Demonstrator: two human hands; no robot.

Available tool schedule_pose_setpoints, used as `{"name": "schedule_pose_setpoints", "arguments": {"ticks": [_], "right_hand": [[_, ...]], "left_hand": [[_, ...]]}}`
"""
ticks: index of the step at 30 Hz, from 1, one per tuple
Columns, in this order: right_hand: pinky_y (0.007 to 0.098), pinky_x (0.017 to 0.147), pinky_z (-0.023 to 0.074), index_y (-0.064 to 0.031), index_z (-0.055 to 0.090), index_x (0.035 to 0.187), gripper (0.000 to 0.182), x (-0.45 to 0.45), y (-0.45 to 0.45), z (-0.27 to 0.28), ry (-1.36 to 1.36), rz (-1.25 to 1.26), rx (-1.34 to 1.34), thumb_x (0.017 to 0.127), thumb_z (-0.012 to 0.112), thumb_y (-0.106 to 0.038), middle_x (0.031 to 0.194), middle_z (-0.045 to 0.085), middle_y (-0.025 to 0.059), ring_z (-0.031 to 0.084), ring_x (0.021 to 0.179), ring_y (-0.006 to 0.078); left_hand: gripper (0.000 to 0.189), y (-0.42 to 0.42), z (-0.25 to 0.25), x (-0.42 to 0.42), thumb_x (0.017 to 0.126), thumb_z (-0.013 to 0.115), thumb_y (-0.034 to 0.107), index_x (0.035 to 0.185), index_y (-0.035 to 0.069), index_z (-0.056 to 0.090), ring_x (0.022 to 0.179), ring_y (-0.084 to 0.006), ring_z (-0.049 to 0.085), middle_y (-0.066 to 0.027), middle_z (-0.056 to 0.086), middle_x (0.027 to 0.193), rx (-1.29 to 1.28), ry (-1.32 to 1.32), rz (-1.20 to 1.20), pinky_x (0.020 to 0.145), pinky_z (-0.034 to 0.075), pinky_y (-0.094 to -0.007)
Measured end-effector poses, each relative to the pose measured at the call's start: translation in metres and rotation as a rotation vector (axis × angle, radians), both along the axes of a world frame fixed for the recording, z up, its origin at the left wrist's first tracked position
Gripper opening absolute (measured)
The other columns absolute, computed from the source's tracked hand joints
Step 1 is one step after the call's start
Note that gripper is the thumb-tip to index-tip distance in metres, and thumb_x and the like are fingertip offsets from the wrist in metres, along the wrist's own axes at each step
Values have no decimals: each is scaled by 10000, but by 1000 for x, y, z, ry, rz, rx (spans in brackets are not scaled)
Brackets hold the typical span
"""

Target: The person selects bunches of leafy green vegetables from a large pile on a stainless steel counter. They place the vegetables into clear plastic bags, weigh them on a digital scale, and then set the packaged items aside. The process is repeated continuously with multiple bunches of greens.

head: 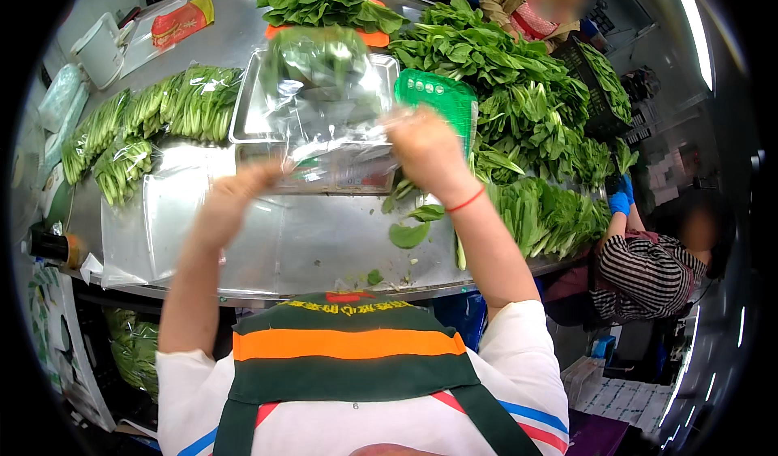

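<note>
A clear plastic bag (340,140) with leafy greens (316,55) at its far end is stretched above a metal tray (243,115). My left hand (243,188) pinches the near left corner of the bag, blurred by motion. The opposite near corner is gripped by my right hand (422,143), which wears a red band at the wrist. Under the tray is a weighing scale (364,182), partly covered by the bag. Just past my right hand lies a green plastic package (447,100).
Bagged greens (203,103) lie left on the steel table (292,237), above flat clear bags (167,213). Loose greens (516,85) are heaped right. An orange item (374,36) lies under more greens. Two co-workers (644,273) (541,12) are at the right; another's gloved hand shows at the top.
</note>
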State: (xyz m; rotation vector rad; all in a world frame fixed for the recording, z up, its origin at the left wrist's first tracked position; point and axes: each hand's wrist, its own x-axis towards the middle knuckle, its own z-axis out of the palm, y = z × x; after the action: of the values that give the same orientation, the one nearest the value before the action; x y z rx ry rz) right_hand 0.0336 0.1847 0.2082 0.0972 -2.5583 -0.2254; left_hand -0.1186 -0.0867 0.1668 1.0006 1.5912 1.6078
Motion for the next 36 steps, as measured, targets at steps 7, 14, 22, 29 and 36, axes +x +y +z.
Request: {"name": "schedule_pose_setpoints", "arguments": {"ticks": [7, 14, 22, 29, 36], "right_hand": [[349, 646, 510, -44, 678, 892, 138, -35, -34, 3, -281, 195, -701, 830, 607, -145, 809, 664, 130, 649, 731, 288], [403, 888, 439, -18, 577, 1074, 244, -108, -32, -111, 21, 90, -251, 844, 547, -96, 1148, 568, 164, 528, 1058, 340], [357, 642, 468, -73, 633, 768, 89, -15, -138, -103, -261, 510, -798, 715, 700, -98, 774, 583, 59, 568, 744, 255], [370, 615, 439, -39, 565, 765, 112, -1, -146, -100, -296, 526, -830, 725, 668, -56, 750, 541, 88, 527, 699, 279], [391, 638, 467, -17, 564, 764, 88, 184, -26, -59, -1076, -280, -1018, 750, 613, -90, 758, 589, 151, 585, 715, 308]], "left_hand": [[440, -34, -118, 57, 999, 384, 317, 1146, -36, 601, 988, -184, 602, -96, 637, 1079, -295, -321, 93, 868, 464, -317], [461, -40, -96, 64, 1008, 354, 286, 1026, -78, 636, 973, -198, 601, -154, 639, 1081, -256, -204, 132, 882, 458, -319], [483, -52, -91, 69, 1011, 361, 277, 850, -89, 633, 904, -166, 591, -147, 655, 1020, -201, -184, 217, 841, 458, -295], [470, -39, -67, 72, 1006, 364, 246, 752, -69, 602, 815, -151, 596, -142, 660, 1000, -347, -8, 206, 770, 465, -291], [454, -85, -93, 36, 990, 386, 286, 887, -68, 650, 898, -211, 629, -179, 659, 1024, -214, -255, 130, 837, 474, -338]]}}
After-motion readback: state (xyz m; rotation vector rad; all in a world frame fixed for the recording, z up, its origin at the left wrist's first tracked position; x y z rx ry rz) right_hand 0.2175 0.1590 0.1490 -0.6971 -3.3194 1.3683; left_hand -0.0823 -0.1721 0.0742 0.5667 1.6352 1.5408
